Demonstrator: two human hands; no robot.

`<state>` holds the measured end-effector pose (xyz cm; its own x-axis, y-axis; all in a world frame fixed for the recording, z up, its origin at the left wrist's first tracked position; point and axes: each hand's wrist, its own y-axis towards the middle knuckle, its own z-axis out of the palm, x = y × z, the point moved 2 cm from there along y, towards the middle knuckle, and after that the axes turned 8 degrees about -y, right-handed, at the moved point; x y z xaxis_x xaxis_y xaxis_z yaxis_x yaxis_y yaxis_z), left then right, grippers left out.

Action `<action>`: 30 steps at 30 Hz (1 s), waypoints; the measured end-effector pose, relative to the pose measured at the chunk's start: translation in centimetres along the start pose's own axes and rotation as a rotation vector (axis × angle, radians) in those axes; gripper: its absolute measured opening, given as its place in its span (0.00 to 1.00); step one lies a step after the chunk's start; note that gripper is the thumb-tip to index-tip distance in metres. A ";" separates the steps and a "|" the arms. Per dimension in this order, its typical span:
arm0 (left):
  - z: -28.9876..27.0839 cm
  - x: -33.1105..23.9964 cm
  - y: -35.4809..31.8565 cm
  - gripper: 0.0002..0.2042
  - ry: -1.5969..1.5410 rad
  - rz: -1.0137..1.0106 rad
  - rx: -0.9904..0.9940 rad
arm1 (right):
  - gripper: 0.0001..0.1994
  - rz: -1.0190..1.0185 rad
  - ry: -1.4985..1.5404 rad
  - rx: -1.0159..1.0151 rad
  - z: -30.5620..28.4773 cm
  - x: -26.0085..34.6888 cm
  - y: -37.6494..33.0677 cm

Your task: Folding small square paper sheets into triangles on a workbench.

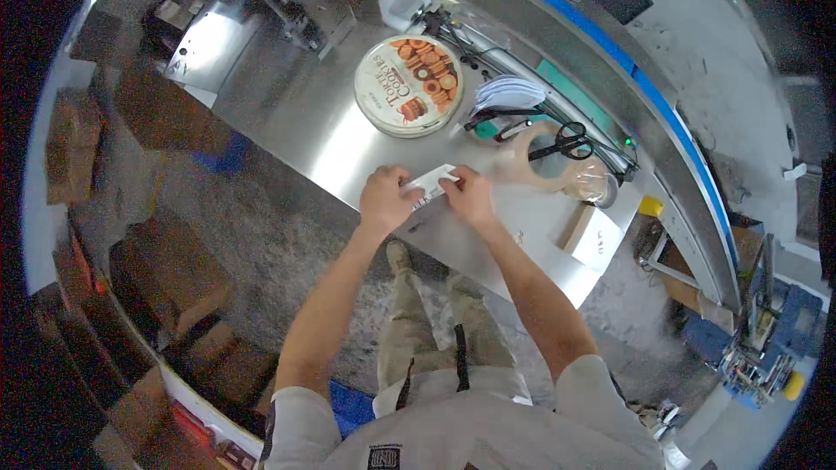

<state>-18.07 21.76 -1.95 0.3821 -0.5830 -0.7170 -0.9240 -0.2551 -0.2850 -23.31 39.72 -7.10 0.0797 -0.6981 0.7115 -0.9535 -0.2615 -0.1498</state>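
Observation:
Between my hands, just above the near edge of the metal table, is a small white piece of paper or thin card (430,183) with dark print along its lower edge. My left hand (388,200) grips its left end, the thumb lying toward the middle. Its right end is pinched by the thumb and fingers of my right hand (470,197). Whether the piece is folded or a flat small carton I cannot tell. Beyond my hands a round cookie tin (406,87) with a printed lid stands on the table.
The metal table (300,130) also holds a roll of clear tape (522,161), black scissors (568,141), a stack of white folded cloth or paper (509,93) and a white box (594,238) near the right corner. A blue-edged rail (640,78) curves behind. Cardboard boxes (165,270) stand at left.

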 end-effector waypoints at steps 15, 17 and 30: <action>0.4 -0.9 0.4 0.13 0.265 0.107 0.120 | 0.22 -0.671 -0.600 0.295 -1.5 5.5 2.0; 0.2 -0.9 -0.4 0.12 0.236 0.146 0.116 | 0.20 -0.646 -0.586 0.356 -1.6 5.5 1.8; -9.1 -13.9 -13.2 0.11 -0.234 0.416 0.595 | 0.14 -0.897 -0.070 0.471 -18.7 10.7 -10.7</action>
<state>-11.05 26.26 17.57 0.0477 -0.3448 -0.9375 -0.8697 0.4473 -0.2088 -17.68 47.45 14.95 0.7413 -0.1488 0.6544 -0.3231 -0.9338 0.1538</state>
